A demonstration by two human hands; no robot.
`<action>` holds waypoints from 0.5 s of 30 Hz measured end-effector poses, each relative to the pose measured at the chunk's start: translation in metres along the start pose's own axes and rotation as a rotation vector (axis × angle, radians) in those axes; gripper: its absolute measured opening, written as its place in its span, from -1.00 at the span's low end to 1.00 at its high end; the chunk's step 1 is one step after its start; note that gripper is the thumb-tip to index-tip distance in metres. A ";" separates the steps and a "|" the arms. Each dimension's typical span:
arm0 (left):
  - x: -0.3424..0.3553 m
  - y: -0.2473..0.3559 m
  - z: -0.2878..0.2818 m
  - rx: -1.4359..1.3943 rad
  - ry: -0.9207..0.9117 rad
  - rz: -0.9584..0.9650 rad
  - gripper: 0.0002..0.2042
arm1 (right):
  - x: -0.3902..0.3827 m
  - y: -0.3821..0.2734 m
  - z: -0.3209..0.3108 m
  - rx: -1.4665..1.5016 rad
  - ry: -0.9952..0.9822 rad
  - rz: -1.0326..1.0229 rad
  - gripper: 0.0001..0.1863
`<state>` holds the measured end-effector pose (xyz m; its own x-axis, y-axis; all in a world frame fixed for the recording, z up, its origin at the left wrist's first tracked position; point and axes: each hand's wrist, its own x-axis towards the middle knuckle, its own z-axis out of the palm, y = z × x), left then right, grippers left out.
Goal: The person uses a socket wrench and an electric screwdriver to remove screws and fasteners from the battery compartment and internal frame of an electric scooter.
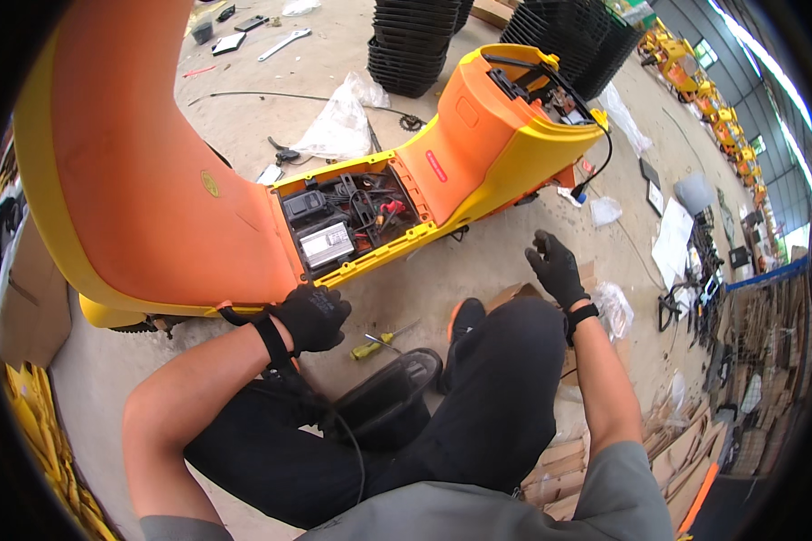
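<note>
An orange and yellow plastic vehicle body (180, 207) lies on the concrete floor in front of me. Its open compartment (352, 221) shows a black battery box, a silver control unit and tangled wires. My left hand (311, 316), in a black glove, rests against the body's lower yellow edge just below the compartment; whether it holds anything is unclear. My right hand (555, 266), also gloved, hovers open in the air to the right of the body, holding nothing. A yellow-handled screwdriver (379, 343) lies on the floor between my hands. A black plastic tub (388, 397) sits between my legs.
Stacks of black plastic parts (415, 41) stand at the back. Plastic bags (338, 122), pliers (284, 153) and a wrench (284, 43) lie on the floor. Cardboard pieces (686, 442) pile up at the right. More yellow vehicles (695, 81) line the far right.
</note>
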<state>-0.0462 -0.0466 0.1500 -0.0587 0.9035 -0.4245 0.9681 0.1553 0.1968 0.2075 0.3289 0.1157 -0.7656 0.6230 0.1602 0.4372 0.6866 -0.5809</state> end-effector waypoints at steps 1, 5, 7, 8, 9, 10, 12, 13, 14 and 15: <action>0.000 0.000 -0.004 0.011 -0.016 0.008 -0.64 | -0.008 0.011 0.002 0.011 0.005 0.017 -0.51; 0.001 0.004 -0.019 -0.036 0.130 0.009 -0.57 | -0.032 0.053 0.009 -0.051 -0.011 0.135 -0.61; 0.002 0.004 -0.025 -0.060 0.143 -0.007 -0.45 | -0.031 0.070 0.024 -0.029 0.075 0.142 -0.62; 0.000 0.002 -0.028 -0.055 0.238 -0.016 -0.41 | -0.025 0.077 0.030 -0.009 0.082 0.135 -0.62; 0.001 0.004 -0.037 -0.035 0.233 -0.066 -0.40 | -0.020 0.085 0.042 0.016 0.085 0.129 -0.61; -0.001 0.001 -0.047 -0.006 0.285 -0.064 -0.39 | -0.011 0.080 0.049 0.068 0.048 0.175 -0.62; 0.014 0.003 -0.069 -0.040 0.348 -0.080 -0.39 | 0.002 0.091 0.051 0.115 0.023 0.250 -0.63; 0.032 0.011 -0.079 0.026 0.405 -0.049 -0.40 | 0.006 0.110 0.052 0.291 0.040 0.376 -0.65; 0.052 0.026 -0.095 0.015 0.474 0.001 -0.41 | 0.006 0.125 0.053 0.469 0.064 0.496 -0.66; 0.063 0.035 -0.118 0.029 0.540 0.027 -0.42 | 0.013 0.116 0.055 0.504 0.077 0.503 -0.66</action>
<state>-0.0447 0.0629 0.2341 -0.1432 0.9850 0.0960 0.9769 0.1251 0.1731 0.2219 0.3962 0.0064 -0.4848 0.8561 -0.1789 0.4429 0.0640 -0.8943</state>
